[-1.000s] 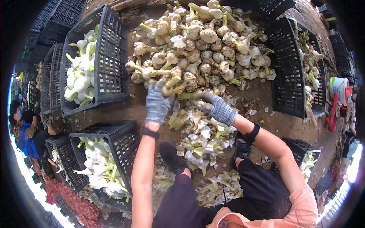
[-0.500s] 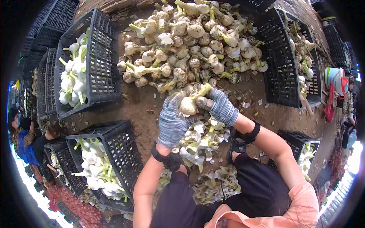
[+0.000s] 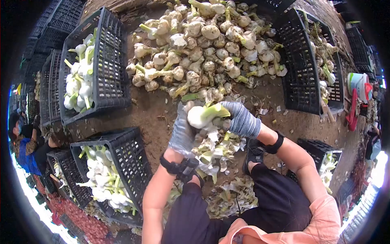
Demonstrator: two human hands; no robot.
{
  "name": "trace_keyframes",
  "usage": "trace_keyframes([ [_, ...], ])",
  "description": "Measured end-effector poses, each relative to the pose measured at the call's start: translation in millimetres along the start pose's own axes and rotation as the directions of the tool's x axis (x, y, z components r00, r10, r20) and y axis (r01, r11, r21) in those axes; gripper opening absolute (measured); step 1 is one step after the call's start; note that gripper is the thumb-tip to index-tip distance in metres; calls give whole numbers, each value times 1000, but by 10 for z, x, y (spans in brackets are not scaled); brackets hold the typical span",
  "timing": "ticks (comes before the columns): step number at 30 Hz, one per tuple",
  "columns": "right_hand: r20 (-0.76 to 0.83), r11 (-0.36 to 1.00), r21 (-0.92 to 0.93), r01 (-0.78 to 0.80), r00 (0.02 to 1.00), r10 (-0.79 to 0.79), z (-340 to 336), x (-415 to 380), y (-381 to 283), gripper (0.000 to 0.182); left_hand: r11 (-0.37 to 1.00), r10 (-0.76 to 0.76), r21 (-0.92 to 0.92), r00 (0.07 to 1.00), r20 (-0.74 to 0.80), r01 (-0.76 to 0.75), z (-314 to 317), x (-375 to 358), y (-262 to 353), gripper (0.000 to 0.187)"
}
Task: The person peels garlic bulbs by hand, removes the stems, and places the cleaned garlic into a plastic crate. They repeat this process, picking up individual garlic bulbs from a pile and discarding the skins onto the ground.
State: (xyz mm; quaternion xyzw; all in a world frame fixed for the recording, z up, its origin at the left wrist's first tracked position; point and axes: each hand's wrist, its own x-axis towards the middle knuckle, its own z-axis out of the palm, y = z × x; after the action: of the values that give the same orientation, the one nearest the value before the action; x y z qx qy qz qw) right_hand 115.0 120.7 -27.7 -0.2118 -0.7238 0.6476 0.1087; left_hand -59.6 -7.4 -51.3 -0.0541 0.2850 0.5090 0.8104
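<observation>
Between my gloved hands is a garlic bulb [image 3: 198, 116], mostly white, with a thick green stem stub pointing right. My left hand [image 3: 181, 132] is closed around the bulb's left side and is slightly blurred. At the stem end, my right hand [image 3: 243, 119] grips with its fingers curled; the fingertips are partly hidden behind the stem. Just beyond my hands lies a heap of unpeeled, soil-stained garlic [image 3: 203, 53]. Below them, peeled-off garlic skins [image 3: 217, 152] are piled on the ground between my feet.
Black crates of clean white garlic stand at left, one upper [image 3: 109, 61] and one lower [image 3: 132, 162]. At right is a crate [image 3: 300, 69] with dirty garlic, a smaller crate [image 3: 315, 146] below it, and a white bucket [image 3: 356, 85]. Another person [image 3: 28, 146] sits at far left.
The bulb has turned from its brownish outer skin to a cleaner white face, its stem now pointing right. My left hand has shifted slightly, and a strip of skin hangs near the heap.
</observation>
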Motion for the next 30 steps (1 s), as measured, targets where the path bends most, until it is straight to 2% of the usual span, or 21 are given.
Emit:
trace_keyframes([
  [1,39,990,-142,12,999,-7,0,-11,-2,29,998,45,-14,918,-394,-55,269,103,-33,49],
  [2,41,990,-142,12,999,-6,7,-20,-42,29,998,45,-16,918,-394,-56,292,187,-52,49],
  [4,106,956,138,-261,963,247,17,-34,-153,28,969,169,244,829,-533,-41,224,309,-92,36],
  [5,125,891,267,-368,930,346,4,-41,-125,27,999,51,28,977,-205,-46,-147,101,-92,29],
  [6,124,891,267,-368,930,347,-1,-48,-64,27,999,51,28,978,-205,-46,-73,55,-104,29],
  [7,27,933,186,-308,951,309,0,-56,19,27,831,426,519,828,-364,-199,80,10,-90,30],
  [8,-67,963,97,-252,964,259,9,-60,84,28,437,768,887,573,-285,-146,208,-10,-104,30],
  [9,-115,970,79,-229,965,237,36,-53,112,30,371,896,791,410,-169,-486,315,41,-195,29],
  [10,-117,970,81,-229,964,237,71,-55,101,30,371,896,792,411,-168,-484,464,7,-161,29],
  [12,-238,989,78,-127,961,142,135,-74,81,32,-156,827,981,528,193,-116,716,-91,-85,29],
  [13,-235,989,77,-128,961,143,129,-74,75,32,-205,776,979,611,157,10,659,-54,-65,32],
  [14,-207,990,23,-139,968,141,111,-70,62,33,-202,777,979,610,154,11,573,-12,-74,32],
  [16,-150,984,-88,-157,978,142,61,-57,14,33,469,708,820,695,-125,-329,435,56,-104,32],
  [17,-133,934,188,-304,934,331,46,-49,-36,27,544,678,775,713,-179,-322,379,46,-118,30],
  [22,-26,790,532,-306,926,376,-185,50,-90,27,683,547,640,827,-127,-353,436,-118,-14,30],
  [23,-92,999,-43,13,996,-17,-251,117,75,26,712,507,607,857,-97,-353,453,-158,-4,32],
  [24,81,734,-583,348,924,-375,-287,155,251,26,741,466,574,883,-63,-349,456,-187,-3,34],
  [25,-109,975,-221,-19,994,-6,-176,152,244,23,744,478,536,878,-8,-400,383,-174,-36,41],
  [26,-124,902,220,-371,907,403,-59,157,237,21,742,476,539,879,-7,-398,345,-163,-60,41],
  [28,-32,948,-53,-313,950,312,8,24,447,20,863,470,217,883,-13,-456,296,-143,-100,46],
  [30,290,915,-178,-362,869,400,60,-191,340,38,857,509,81,860,31,-509,229,-123,-162,37],
])
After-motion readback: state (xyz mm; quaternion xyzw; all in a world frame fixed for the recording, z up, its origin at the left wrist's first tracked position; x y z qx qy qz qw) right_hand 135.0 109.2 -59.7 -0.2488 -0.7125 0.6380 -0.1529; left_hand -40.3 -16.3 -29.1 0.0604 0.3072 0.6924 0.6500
